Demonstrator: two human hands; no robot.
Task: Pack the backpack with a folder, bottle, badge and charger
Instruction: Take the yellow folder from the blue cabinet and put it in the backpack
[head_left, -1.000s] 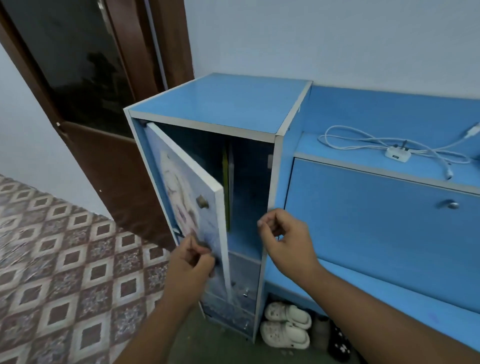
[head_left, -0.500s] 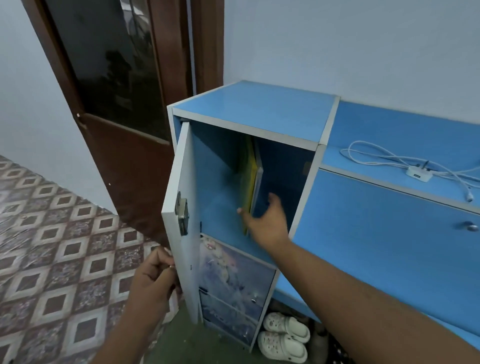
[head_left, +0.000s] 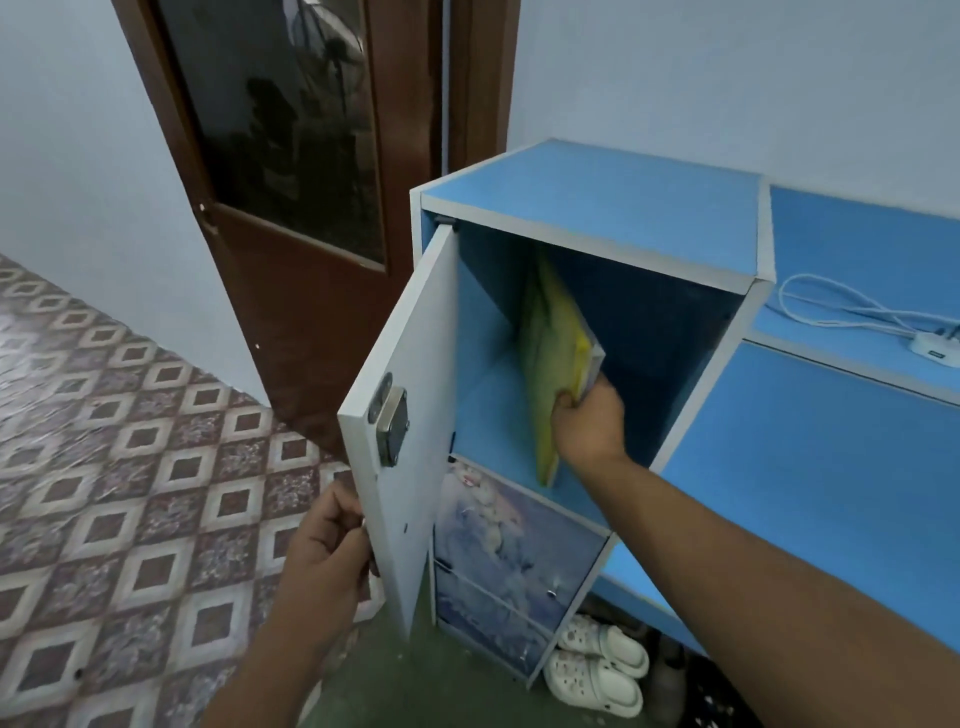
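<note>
Head view: my right hand (head_left: 589, 421) is closed on the yellow folder (head_left: 553, 358), tilted inside the open cabinet (head_left: 597, 208). My left hand (head_left: 327, 551) pinches the door (head_left: 410, 395) edge.

L hand (head_left: 332, 551) sits low, fingers curled round the bottom edge of the cabinet door (head_left: 410, 415), forearm running down toward frame bottom. R arm stretches fwd from lower right (fully extended, wrist straight), R hand (head_left: 589, 421) clamped on the yellow folder (head_left: 550, 358), thumb on its near face.
</note>
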